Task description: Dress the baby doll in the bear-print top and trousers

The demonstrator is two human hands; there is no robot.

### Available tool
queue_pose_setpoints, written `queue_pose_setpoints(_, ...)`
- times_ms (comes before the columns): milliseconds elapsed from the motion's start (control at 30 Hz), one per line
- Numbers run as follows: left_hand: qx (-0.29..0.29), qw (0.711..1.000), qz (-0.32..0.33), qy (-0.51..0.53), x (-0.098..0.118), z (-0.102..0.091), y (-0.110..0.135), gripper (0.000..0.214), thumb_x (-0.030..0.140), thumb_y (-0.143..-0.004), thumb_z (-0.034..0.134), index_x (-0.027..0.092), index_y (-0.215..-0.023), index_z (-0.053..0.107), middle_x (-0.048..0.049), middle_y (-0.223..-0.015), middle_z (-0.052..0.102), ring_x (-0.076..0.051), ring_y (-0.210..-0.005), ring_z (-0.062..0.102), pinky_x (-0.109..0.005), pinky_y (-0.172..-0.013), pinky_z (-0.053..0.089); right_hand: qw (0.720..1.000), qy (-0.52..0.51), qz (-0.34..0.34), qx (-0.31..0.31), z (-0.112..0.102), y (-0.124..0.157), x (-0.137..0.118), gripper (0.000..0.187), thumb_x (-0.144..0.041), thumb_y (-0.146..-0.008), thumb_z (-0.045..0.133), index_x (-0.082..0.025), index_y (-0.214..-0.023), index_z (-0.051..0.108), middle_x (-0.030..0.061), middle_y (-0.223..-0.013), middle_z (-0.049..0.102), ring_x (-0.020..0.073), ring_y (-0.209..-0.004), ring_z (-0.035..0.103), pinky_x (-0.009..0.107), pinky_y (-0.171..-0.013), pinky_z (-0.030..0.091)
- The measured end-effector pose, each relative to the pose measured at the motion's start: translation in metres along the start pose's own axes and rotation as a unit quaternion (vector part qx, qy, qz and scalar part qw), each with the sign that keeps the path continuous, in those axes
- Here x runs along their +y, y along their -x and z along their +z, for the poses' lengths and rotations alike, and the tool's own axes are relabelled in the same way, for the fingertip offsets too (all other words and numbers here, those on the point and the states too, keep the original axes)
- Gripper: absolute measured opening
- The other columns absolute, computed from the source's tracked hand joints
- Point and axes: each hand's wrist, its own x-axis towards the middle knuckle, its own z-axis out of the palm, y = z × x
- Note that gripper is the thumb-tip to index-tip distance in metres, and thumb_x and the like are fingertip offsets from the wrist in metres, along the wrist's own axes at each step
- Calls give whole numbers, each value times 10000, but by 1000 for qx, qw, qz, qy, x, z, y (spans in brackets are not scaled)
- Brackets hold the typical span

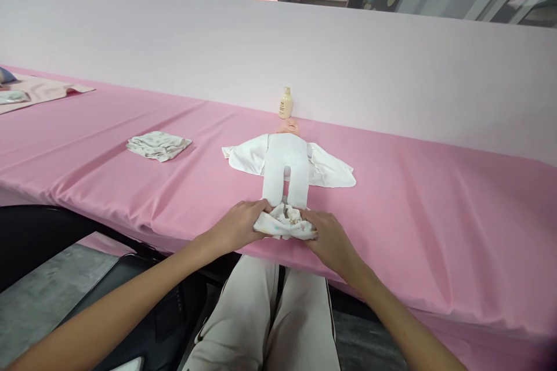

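Note:
A baby doll (pixel 286 162) in white leggings lies on its back on the pink table (pixel 435 220), feet toward me, on an open white top. Its pink head (pixel 289 126) shows at the far end. At the doll's feet is a bunched patterned white garment (pixel 285 224). My left hand (pixel 238 224) grips the garment's left side with curled fingers. My right hand (pixel 329 236) grips its right side the same way. The doll's feet are hidden inside the bunched cloth.
A small cream lotion bottle (pixel 285 103) stands behind the doll's head against the pale wall. A folded patterned cloth (pixel 158 145) lies to the left. A peach cloth (pixel 39 90) lies at the far left. My legs in beige trousers (pixel 261 319) are below the table edge.

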Motion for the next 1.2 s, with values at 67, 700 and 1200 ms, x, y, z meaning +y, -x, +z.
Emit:
queue_pose_setpoints(67,14,999,36,-5,-4,6,4,203,314,-959,695,254,-1137,616,-68,-1177,756,-292,-1071,709,-383,-927,477,999,32,2,39,10,8,3,442,-69,-801,590,-266,-1177,713,61,-1107,791,295,-1025,676,405,-937,439)
queue_pose_setpoints(700,229,933,210,-181,-21,55,42,149,93,-1010,563,221,-1034,634,-83,-979,704,-227,-841,589,-369,-761,428,947,171,-152,226,58,63,8,219,-42,-921,552,-254,-871,581,27,-757,661,239,-772,559,368,-786,391)
queue_pose_setpoints(1200,100,986,121,-47,31,19,76,104,155,-934,649,234,-982,602,-51,-974,703,-217,-875,655,-358,-764,444,971,38,-138,191,25,91,-35,219,-53,-824,585,-252,-880,512,7,-748,615,227,-731,541,367,-737,376)
